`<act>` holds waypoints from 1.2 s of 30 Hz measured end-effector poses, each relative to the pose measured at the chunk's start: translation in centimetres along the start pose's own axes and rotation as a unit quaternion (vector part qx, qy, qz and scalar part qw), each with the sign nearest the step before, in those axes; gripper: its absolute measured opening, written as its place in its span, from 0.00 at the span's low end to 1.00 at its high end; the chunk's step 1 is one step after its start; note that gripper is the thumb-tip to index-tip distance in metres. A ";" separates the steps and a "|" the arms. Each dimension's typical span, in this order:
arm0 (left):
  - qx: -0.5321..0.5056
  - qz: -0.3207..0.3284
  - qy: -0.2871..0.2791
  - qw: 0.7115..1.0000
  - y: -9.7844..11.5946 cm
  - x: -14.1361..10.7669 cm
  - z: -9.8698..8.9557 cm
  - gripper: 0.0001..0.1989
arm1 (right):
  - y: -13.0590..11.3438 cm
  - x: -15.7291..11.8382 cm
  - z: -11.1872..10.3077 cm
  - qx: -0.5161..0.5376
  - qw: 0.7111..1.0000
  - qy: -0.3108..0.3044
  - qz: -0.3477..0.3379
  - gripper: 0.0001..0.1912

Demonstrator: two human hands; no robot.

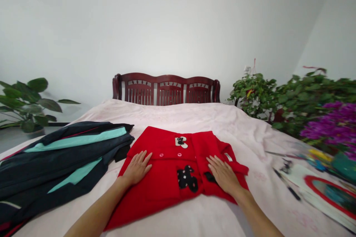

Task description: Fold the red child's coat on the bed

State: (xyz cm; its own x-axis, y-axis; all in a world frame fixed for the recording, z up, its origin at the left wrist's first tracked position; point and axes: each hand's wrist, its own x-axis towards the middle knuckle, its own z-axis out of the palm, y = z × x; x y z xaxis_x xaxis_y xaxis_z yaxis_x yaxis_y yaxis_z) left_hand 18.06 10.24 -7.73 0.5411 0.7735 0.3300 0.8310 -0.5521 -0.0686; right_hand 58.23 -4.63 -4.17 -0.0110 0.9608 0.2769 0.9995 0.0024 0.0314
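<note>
red coat (164, 192) | left hand (137, 168), right hand (224, 175) flat on it, fingers spread wide | long side runs crosswise, i think

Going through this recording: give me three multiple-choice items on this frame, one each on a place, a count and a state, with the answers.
1. Where does the red coat lie?
A) on the floor
B) on a chair
C) on the bed

2. How many pink buttons show on the coat?
A) one
B) two
C) four

3. How are the left hand and right hand placed?
A) flat on the coat
B) lifting the coat up
C) raised in the air

Answers:
1 C, the coat lies spread out on the bed.
2 B, two sit side by side near its top.
3 A, both rest palm down, fingers spread.
</note>
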 end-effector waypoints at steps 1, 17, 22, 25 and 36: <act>0.001 -0.003 -0.005 1.000 0.1 -0.3 -0.2 0.28 | 0.0 -0.1 0.0 -0.001 1.000 0.014 -0.002 0.25; -0.030 -0.007 -0.084 0.996 0.9 -6.9 -3.4 0.30 | -2.2 -2.7 0.1 0.044 0.981 0.176 0.070 0.24; -0.024 -0.032 -0.070 0.997 1.2 -8.0 -3.8 0.29 | -2.4 -3.3 0.0 0.062 0.976 0.195 0.077 0.22; -0.021 -0.083 -0.070 0.994 1.3 -8.2 -3.8 0.28 | -2.7 -3.4 -0.2 0.058 0.974 0.202 0.089 0.22; -0.107 -0.207 -0.012 0.972 -1.2 -8.7 -2.0 0.28 | -1.4 -2.8 0.7 0.052 0.964 0.253 0.059 0.15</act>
State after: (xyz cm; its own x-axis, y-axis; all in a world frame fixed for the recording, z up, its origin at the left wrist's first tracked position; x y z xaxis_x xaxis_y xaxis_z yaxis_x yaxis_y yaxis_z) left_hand 12.12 3.51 -8.63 0.1712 0.9488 0.2655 0.9335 -0.2424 0.2643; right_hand 56.87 -7.13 -5.69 0.1164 0.6985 0.7061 0.9919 -0.0453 -0.1187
